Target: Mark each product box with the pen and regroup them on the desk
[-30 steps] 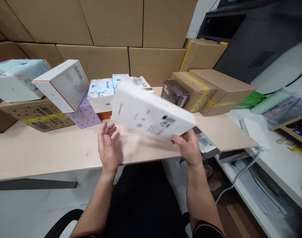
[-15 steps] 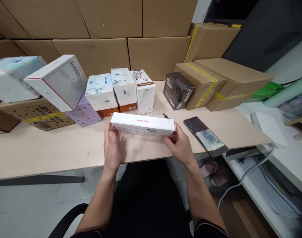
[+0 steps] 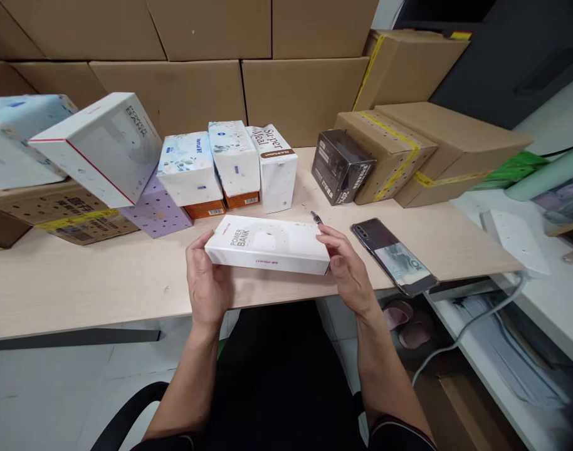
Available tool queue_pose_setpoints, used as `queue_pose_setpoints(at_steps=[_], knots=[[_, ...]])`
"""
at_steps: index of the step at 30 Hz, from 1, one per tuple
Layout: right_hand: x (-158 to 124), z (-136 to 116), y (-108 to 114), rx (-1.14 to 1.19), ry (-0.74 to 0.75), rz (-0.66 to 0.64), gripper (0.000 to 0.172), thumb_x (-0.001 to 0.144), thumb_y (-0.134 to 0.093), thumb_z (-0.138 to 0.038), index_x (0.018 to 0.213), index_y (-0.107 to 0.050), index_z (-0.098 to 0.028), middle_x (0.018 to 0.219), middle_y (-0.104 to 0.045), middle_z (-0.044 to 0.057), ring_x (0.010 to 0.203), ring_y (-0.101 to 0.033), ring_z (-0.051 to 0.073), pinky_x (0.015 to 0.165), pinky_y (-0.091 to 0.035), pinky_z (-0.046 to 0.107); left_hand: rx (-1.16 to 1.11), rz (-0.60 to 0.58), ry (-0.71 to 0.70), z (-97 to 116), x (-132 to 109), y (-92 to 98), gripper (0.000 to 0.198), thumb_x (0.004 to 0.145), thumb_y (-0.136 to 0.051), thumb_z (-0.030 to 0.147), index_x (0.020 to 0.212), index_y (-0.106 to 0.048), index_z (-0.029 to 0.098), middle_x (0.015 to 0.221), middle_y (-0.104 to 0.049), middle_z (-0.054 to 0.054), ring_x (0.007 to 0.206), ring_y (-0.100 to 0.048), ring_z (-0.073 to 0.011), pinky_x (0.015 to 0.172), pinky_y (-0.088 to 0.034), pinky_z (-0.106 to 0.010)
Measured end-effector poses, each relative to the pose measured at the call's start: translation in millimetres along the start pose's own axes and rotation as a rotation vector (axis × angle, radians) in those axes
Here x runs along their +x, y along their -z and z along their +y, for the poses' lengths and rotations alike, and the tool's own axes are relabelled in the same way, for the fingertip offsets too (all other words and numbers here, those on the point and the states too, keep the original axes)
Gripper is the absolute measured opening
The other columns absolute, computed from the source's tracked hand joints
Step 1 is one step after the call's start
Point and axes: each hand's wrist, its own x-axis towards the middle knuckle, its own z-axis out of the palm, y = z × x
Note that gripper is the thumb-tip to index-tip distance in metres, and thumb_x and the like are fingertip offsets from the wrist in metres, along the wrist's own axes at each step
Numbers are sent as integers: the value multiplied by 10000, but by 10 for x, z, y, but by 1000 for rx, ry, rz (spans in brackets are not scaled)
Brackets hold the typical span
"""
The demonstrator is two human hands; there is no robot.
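Observation:
I hold a flat white box marked POWER BANK (image 3: pixel 268 244) with both hands, just above the front of the light wooden table (image 3: pixel 79 282). My left hand (image 3: pixel 205 285) grips its left end, fingers curled around the edge. My right hand (image 3: pixel 345 269) clasps its right end. The printed top face points up toward me. A smartphone (image 3: pixel 394 255) lies on the table just right of my right hand.
Behind the box stand several small cartons: a white tilted POWER BANK box (image 3: pixel 98 147), tissue packs (image 3: pixel 190 166), a Super Meal box (image 3: pixel 277 166), a dark box (image 3: pixel 340 166). Taped cardboard boxes (image 3: pixel 409 147) sit at the right; large cartons line the back wall.
The white box was swung down from mid-air in my right hand alone; my left hand took its left end, and it has been turned so the printed top faces up.

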Motion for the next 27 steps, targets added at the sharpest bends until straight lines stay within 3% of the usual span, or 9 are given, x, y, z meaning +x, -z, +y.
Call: queue_pose_setpoints(at_steps=[3, 5, 8, 12, 17, 23, 27], knots=[[-11, 1, -27, 2, -10, 21, 335, 986, -639, -490, 1263, -681, -306, 1588, -525, 119, 1472, -531, 320, 1132, -548, 531, -2, 49, 3, 11, 3, 3, 311, 980, -660, 503, 1149, -680, 243, 1193, -700, -53, 1103, -690, -182, 988, -580, -325], [-18, 15, -48, 56, -8, 26, 435, 961, -673, -456, 1368, -616, -315, 1649, -446, 125, 1423, -579, 312, 1115, -566, 521, 6, 61, -29, -2, 10, 31, 250, 926, -730, 353, 1152, -686, 257, 1210, -697, -38, 1129, -676, -176, 989, -571, -305], [-30, 40, -70, 142, -27, 11, 669, 946, -673, -466, 1556, -432, -334, 1703, -372, 133, 1393, -608, 304, 1129, -559, 528, -20, 41, -37, -26, 22, 80, 412, 846, -734, 202, 1242, -676, 298, 1236, -706, -22, 1203, -661, -189, 1003, -567, -306], [-35, 51, -77, 133, -76, 49, 850, 922, -698, -467, 1648, -281, -319, 1642, -473, 153, 1455, -554, 298, 1170, -529, 533, -18, -51, -19, -21, 14, 95, 532, 832, -677, 176, 1338, -662, 336, 1340, -715, -26, 1313, -640, -245, 1087, -557, -400], [-24, 72, -82, 131, -47, 82, 809, 917, -729, -409, 1628, -354, -322, 1576, -551, 143, 1436, -575, 290, 1144, -556, 522, 66, -40, -131, -7, -28, 65, 601, 803, -692, 142, 1370, -676, 341, 1422, -684, -11, 1383, -603, -267, 1203, -490, -434], [-38, 156, -78, 143, 23, 135, 584, 927, -747, -292, 1487, -585, -323, 1492, -641, 83, 1381, -620, 271, 1211, -489, 534, 63, 10, -83, -45, -51, 77, 611, 798, -745, 124, 1382, -695, 295, 1392, -703, -27, 1324, -644, -241, 1167, -513, -361], [-46, 202, -72, 111, 44, 170, 545, 924, -749, -257, 1450, -627, -338, 1443, -677, 58, 1326, -646, 258, 1171, -523, 514, 103, 22, -78, -84, -51, 101, 601, 821, -765, 145, 1399, -685, 288, 1425, -686, -32, 1312, -649, -221, 1165, -510, -337]])
